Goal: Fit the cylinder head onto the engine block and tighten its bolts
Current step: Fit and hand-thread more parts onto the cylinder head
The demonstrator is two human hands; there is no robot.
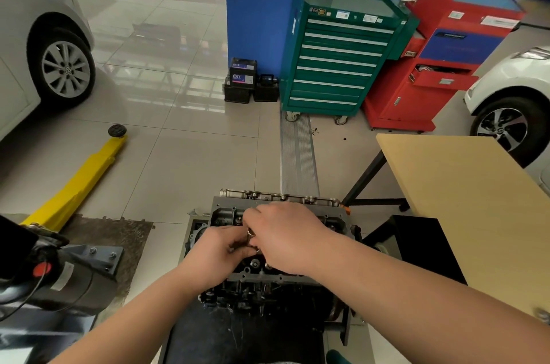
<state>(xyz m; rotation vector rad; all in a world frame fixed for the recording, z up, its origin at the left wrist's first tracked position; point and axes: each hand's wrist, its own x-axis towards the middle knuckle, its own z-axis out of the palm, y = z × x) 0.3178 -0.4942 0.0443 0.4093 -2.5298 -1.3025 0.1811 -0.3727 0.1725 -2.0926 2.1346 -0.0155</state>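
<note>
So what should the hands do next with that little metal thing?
Probably lower the bolt into a hole in the head and start turning it. Both hands, left and right, hold it just above the head, which already sits on the block.

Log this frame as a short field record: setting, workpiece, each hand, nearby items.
setting: tiled workshop floor
workpiece: cylinder head sitting on engine block
left hand: over the head, fingers curled on a small metal part, likely a bolt
right hand: over the head, touching the same part; grip hidden
nearby: green tool cabinet, red cabinet, wooden table, yellow lift arm
</note>
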